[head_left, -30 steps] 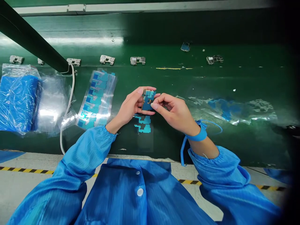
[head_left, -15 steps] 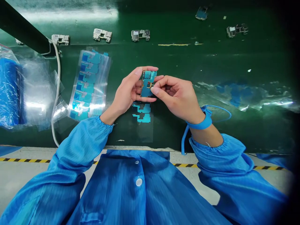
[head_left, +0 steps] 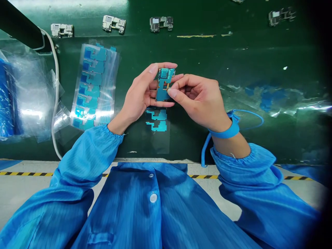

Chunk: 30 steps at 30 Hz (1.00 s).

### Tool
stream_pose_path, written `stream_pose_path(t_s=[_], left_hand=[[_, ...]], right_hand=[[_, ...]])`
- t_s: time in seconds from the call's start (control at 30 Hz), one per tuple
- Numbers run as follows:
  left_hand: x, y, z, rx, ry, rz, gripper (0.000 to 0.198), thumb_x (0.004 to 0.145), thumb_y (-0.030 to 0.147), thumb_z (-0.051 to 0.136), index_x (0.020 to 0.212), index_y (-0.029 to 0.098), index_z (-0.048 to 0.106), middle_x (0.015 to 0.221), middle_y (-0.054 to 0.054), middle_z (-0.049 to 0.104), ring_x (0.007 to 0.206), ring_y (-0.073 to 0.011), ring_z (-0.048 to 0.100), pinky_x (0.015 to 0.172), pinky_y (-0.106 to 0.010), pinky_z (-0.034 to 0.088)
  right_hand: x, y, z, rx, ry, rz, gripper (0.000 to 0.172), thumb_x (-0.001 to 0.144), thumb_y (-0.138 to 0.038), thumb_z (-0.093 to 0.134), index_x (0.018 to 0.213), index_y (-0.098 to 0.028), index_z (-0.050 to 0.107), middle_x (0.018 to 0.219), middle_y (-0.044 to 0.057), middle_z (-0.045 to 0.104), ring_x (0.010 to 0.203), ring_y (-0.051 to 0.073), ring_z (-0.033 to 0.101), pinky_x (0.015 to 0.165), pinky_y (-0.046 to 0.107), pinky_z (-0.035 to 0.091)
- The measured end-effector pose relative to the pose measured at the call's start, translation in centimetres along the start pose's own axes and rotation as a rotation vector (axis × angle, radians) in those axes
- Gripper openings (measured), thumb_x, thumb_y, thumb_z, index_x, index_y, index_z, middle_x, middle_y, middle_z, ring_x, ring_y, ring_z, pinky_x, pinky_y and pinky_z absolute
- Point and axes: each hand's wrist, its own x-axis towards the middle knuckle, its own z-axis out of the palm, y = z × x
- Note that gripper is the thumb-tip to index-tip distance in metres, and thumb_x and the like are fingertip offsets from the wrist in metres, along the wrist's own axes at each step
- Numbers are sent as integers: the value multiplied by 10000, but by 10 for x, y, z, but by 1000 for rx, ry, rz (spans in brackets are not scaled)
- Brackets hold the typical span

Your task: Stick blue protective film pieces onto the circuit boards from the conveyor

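Left hand point(head_left: 141, 91) cradled circuit board point(head_left: 163, 84), fingers curled behind it; right hand point(head_left: 198, 102) pinched its edge, thumb on front. Board held above green tabletop point(head_left: 233, 58), over blue film pieces point(head_left: 156, 121). Board markings too small to read.

Count in view: my left hand point(head_left: 141, 90), my right hand point(head_left: 199, 103), one circuit board point(head_left: 163, 84), four metal shield frames point(head_left: 113, 24), one clear film sheet point(head_left: 94, 86), two loose blue film pieces point(head_left: 156, 121), one wrist strap point(head_left: 225, 129), one coiled cord point(head_left: 204, 148).
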Motion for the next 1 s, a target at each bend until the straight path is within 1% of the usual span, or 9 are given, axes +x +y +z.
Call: stream_pose_path(t_s=[0.2, 0.33, 0.57, 0.7, 0.77, 0.9, 1.0], left_hand=[[0, 1, 0, 6, -6, 9, 434, 1023, 601, 622, 1325, 328, 771, 1368, -63, 836, 1140, -330, 849, 909, -475, 774], [0, 1, 0, 36, 3, -6, 484, 1009, 650, 623, 1352, 340, 767, 1390, -67, 828, 1183, -342, 844, 925, -481, 770], [0, 1, 1, 33, -1, -18, 581, 996, 693, 648, 1412, 294, 722, 1395, -95, 828, 1190, -343, 844, 899, -439, 771], [-2, 1, 4, 4, 14, 3, 474, 1005, 654, 630, 1329, 338, 770, 1379, -70, 834, 1198, -353, 841, 918, -480, 769], [-2, 1, 5, -2, 22, -1, 427, 1017, 637, 612, 1291, 356, 779, 1375, -48, 837, 1196, -348, 843, 906, -474, 770], [-1, 2, 5, 7, 29, -18, 433, 1024, 639, 603, 1301, 345, 760, 1368, -33, 843, 1211, -333, 843, 854, -419, 774], [-1, 2, 4, 23, 27, -18, 464, 1016, 659, 610, 1325, 344, 756, 1361, -26, 847, 1216, -332, 842, 858, -411, 780]], right_hand=[[0, 1, 1, -1, 9, 13, 365, 960, -571, 900, 875, -250, 750, 1008, 59, 785, 1065, 261, 740, 912, 408, 670], [0, 0, 1, 2, 12, 23, 365, 960, -563, 899, 870, -249, 738, 1018, 61, 778, 1087, 265, 739, 914, 411, 676], [-1, 0, 1, 18, 5, 36, 354, 967, -547, 896, 872, -246, 737, 1051, 67, 783, 1111, 266, 736, 919, 405, 680], [0, -1, 1, -6, 6, 53, 330, 977, -519, 889, 866, -254, 725, 1047, 72, 783, 1095, 268, 742, 873, 393, 683], [0, -2, 1, -4, 6, 61, 340, 967, -530, 897, 866, -257, 721, 1048, 75, 780, 1083, 271, 741, 857, 395, 683], [0, -1, 1, 4, 7, 70, 374, 951, -562, 908, 867, -253, 716, 1058, 75, 772, 1070, 263, 740, 848, 387, 683], [0, -1, 2, 12, 13, 72, 389, 947, -568, 913, 854, -248, 711, 1058, 75, 771, 1073, 260, 740, 859, 386, 684]])
